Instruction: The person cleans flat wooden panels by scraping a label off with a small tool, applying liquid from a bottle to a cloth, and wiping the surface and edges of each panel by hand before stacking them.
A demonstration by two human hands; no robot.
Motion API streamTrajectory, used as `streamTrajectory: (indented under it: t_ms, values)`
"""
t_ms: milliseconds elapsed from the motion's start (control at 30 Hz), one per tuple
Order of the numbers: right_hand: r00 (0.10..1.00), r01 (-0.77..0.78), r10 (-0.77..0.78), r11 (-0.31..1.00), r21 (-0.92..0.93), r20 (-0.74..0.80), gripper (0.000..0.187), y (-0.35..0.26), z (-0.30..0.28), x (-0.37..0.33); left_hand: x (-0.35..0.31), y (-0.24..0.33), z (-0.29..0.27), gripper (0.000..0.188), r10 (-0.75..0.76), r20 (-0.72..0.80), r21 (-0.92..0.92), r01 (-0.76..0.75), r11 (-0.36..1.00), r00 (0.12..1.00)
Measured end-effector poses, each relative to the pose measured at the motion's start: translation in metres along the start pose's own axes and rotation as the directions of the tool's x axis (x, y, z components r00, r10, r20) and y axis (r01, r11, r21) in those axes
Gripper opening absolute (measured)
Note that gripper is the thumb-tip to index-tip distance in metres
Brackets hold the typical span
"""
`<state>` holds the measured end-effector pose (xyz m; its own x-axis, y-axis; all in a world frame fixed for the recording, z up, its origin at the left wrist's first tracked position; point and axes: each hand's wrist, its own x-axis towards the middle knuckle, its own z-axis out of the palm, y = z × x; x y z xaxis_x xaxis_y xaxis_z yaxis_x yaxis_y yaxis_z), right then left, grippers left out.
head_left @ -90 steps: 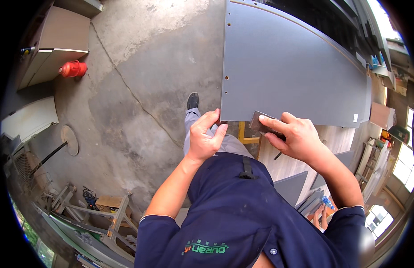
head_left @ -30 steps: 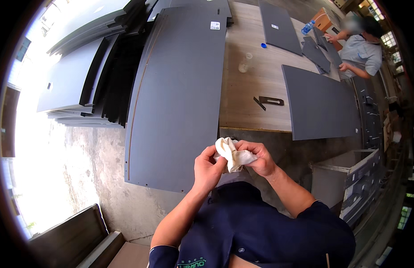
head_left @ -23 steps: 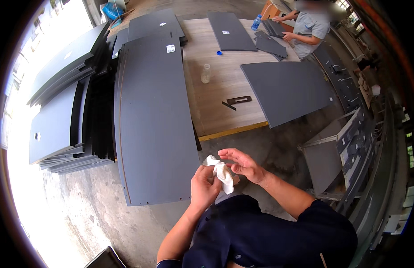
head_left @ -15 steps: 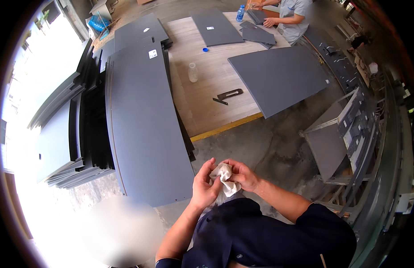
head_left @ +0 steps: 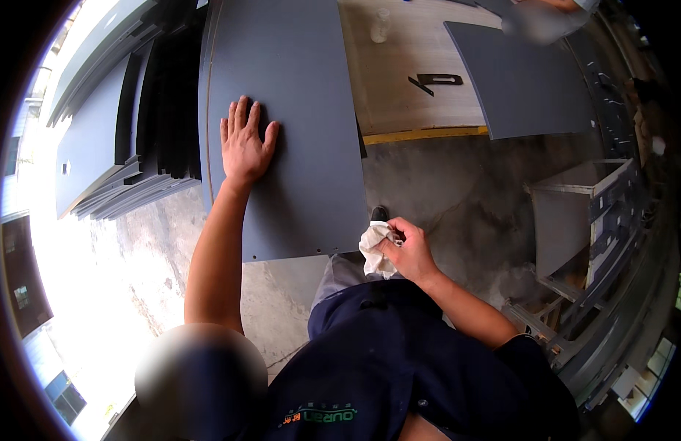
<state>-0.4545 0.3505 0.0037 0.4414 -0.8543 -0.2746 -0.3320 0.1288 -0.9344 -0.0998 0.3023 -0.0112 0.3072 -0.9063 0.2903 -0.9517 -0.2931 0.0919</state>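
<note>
A long dark grey panel (head_left: 303, 147) stretches away in front of me. My left hand (head_left: 246, 143) lies flat on its face, fingers spread, close to the panel's left edge. Off the near right corner of the panel, my right hand (head_left: 412, 250) grips a crumpled white cloth (head_left: 377, 248) between thumb and fingers. The cloth hangs beside the panel's edge; I cannot tell whether it touches. Small dark holes show along the near edge of the panel.
Stacked grey panels (head_left: 98, 140) stand to the left. On the wooden table (head_left: 399, 110) are a clear bottle (head_left: 381, 26), a black slotted piece (head_left: 439, 79) and another grey panel (head_left: 531, 88). A grey cabinet frame (head_left: 568, 220) stands at the right. Someone's arm shows at the top right.
My left hand has let go of the cloth and moved forward and left onto the panel. The cloth stays in my right hand. The view has tilted nearer to my body.
</note>
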Motion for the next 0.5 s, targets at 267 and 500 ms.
streamTrajectory:
  t_ms: [267, 500]
  values:
    - [0.972, 0.061, -0.113, 0.969, -0.241, -0.207, 0.024, -0.022, 0.025, 0.043, -0.001, 0.004, 0.006, 0.060, -0.021, 0.038, -0.008, 0.021, 1.000, 0.999]
    - [0.962, 0.129, -0.201, 0.930, -0.344, -0.183, 0.022, -0.024, 0.025, 0.041, 0.002, 0.003, 0.008, 0.061, -0.021, 0.024, 0.002, 0.021, 1.000, 0.999]
